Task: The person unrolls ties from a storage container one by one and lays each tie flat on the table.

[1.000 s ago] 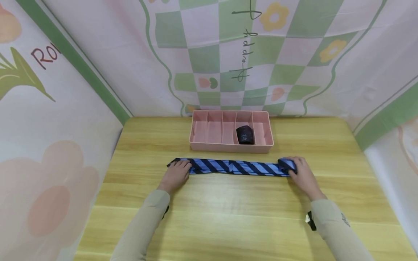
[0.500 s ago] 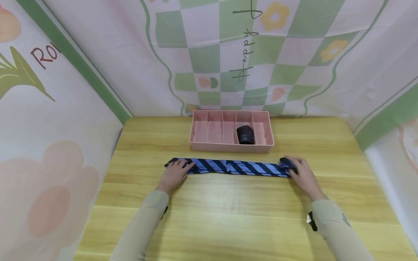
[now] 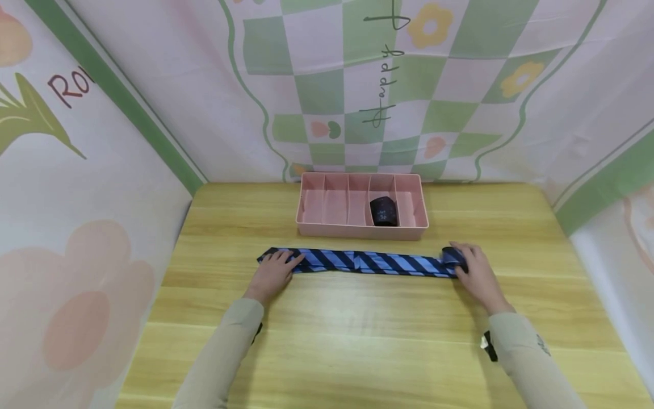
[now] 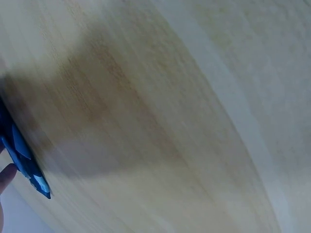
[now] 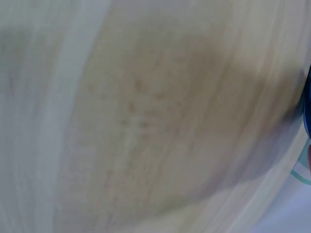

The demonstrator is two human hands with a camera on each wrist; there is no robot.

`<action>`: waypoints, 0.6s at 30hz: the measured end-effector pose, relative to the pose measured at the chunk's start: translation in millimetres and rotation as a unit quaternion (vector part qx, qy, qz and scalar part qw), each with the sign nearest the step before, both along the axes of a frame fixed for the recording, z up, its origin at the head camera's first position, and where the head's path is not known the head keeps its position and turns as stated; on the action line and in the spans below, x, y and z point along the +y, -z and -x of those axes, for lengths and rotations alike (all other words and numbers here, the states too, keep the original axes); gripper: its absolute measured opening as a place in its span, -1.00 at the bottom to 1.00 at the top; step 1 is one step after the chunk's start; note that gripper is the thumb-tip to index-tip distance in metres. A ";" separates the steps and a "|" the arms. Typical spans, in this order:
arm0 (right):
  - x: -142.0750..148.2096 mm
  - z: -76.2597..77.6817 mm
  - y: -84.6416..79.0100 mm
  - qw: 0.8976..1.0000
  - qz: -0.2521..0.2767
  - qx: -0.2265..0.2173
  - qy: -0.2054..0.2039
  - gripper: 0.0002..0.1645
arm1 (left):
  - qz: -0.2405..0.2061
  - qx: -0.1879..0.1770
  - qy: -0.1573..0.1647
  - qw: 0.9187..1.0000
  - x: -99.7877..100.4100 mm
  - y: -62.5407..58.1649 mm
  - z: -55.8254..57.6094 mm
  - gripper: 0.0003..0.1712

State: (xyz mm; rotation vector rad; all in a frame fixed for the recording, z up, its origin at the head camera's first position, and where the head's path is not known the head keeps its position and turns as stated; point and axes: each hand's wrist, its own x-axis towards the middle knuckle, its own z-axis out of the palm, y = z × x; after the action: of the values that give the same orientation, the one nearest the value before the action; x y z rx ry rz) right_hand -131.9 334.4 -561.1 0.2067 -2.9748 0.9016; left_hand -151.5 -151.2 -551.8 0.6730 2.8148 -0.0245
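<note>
A blue necktie (image 3: 378,261) with dark diagonal stripes stretches sideways across the wooden table, its right end rolled up into a small coil. My left hand (image 3: 269,277) rests on the tie near its pointed left end, with the fingers spread over the cloth. The coil sits in my right hand (image 3: 479,277), pinched between thumb and fingers. In the left wrist view only the tie's pointed tip (image 4: 30,165) and a fingertip show at the left edge. A sliver of dark blue cloth (image 5: 307,107) shows at the right edge of the right wrist view.
Behind the tie stands a pink box (image 3: 360,231) with several compartments. One compartment, right of the middle, holds a dark rolled item (image 3: 384,212) with a small pattern. A printed cloth curtain (image 3: 317,91) hangs at the table's (image 3: 357,341) back edge.
My left hand's thumb has spread to the right and the tie has slid slightly left under it. My right hand has shifted a little right, turning the coil.
</note>
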 end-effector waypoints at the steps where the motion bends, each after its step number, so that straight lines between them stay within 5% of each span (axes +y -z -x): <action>1: 0.3 -0.2 -0.6 1.000 -0.002 -0.002 -0.002 -0.29 | -0.001 0.001 0.001 1.000 0.0 0.2 0.0 -0.44; 18: 7.1 2.9 -5.9 0.999 -0.013 -0.042 0.007 -0.31 | 0.016 0.009 -0.005 1.000 -6.3 2.0 1.0 -0.42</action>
State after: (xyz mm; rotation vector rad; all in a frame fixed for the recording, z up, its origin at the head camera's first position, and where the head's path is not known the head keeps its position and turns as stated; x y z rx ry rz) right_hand -134.8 341.6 -555.2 0.1520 -3.0624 0.8936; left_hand -152.5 -157.5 -553.8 0.6542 2.8279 -0.0729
